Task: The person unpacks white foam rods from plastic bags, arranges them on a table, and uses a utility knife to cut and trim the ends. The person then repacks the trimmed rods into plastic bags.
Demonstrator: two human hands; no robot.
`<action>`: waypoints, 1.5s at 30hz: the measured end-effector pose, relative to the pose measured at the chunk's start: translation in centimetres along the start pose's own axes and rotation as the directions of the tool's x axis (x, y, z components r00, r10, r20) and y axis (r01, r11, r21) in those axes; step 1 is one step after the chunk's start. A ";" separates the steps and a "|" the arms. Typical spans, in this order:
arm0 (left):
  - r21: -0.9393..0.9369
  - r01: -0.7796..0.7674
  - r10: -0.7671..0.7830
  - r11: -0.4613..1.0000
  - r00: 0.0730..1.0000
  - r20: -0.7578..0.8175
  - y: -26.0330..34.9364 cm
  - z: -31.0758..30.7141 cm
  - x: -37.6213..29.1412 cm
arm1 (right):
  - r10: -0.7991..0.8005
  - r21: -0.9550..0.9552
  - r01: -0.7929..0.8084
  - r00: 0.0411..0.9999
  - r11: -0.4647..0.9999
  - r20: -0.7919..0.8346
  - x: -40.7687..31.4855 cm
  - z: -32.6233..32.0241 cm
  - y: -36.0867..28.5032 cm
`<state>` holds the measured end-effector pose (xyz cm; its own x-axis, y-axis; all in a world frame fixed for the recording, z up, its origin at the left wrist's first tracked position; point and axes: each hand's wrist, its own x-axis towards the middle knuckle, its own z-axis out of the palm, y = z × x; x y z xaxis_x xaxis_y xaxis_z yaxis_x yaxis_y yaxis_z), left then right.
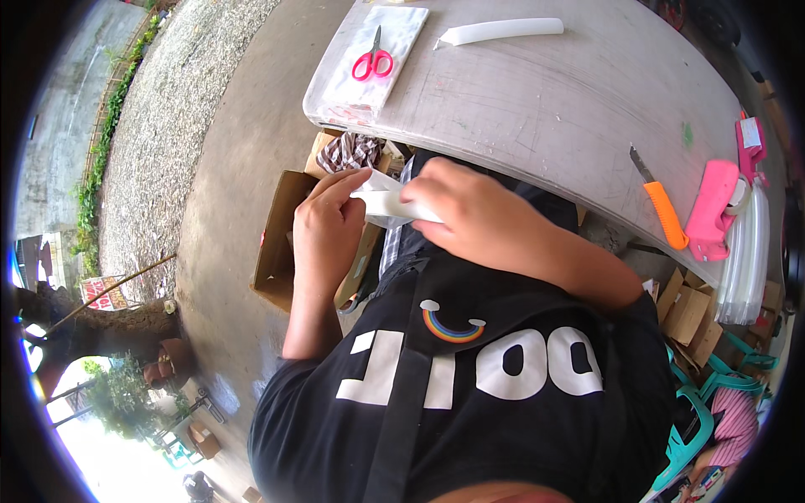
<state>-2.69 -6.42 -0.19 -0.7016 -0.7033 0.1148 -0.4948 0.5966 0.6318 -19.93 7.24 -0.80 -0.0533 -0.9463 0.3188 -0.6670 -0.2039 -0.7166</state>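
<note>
A white candle (385, 204) and a clear plastic bag (382, 180) are between my two hands, in front of my waist and just off the table's near edge. My left hand (330, 217) pinches the bag by its left end, fingers bent. Curled over the candle's other end is my right hand (462, 198), slightly blurred. The candle's right end is partly hidden by my fingers; how far it lies inside the bag is hard to tell. Another white candle (503, 31), its wick to the left, lies at the far side of the table.
Red-handled scissors (373, 61) rest on flat plastic bags (402, 38) on the grey table (534, 100). To the right lie an orange utility knife (665, 214), blade out, a pink tape dispenser (712, 207) and plastic-wrapped candles (745, 251). A cardboard box (273, 251) stands below my left hand.
</note>
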 end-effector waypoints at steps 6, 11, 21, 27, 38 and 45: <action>-0.130 0.042 -0.031 0.991 0.996 0.083 1.9 -0.9 -0.6 | 0.012 0.095 -0.027 0.987 0.995 0.163 0.9 3.4 1.4; -0.148 0.077 -0.062 0.986 0.993 0.101 2.7 -2.5 -1.9 | 0.142 0.245 -0.154 0.988 0.957 0.066 4.4 -3.9 6.1; -0.267 0.057 -0.016 0.962 0.988 0.152 3.9 -3.3 -2.6 | 0.526 -0.723 -0.495 0.824 0.482 -0.212 6.7 -15.7 18.5; -0.306 0.086 -0.011 0.948 0.971 0.240 5.1 -3.7 -2.6 | 0.077 -0.224 -0.247 0.814 0.943 -0.575 -0.5 -19.1 9.6; -0.281 0.051 0.024 0.958 0.966 0.258 5.2 -1.1 -1.8 | -0.396 -0.340 0.257 0.802 0.904 -0.447 -7.3 -6.8 -2.1; -0.296 0.053 0.029 0.954 0.964 0.266 5.3 -0.8 -1.9 | -0.294 -0.139 0.265 0.914 0.954 -0.278 -3.4 1.3 -0.8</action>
<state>-3.58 -2.25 3.54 -0.8264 -0.5581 -0.0749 -0.3573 0.4168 0.8358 -18.29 10.27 -2.13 -0.0593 -0.7356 0.6748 -0.7536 -0.4103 -0.5135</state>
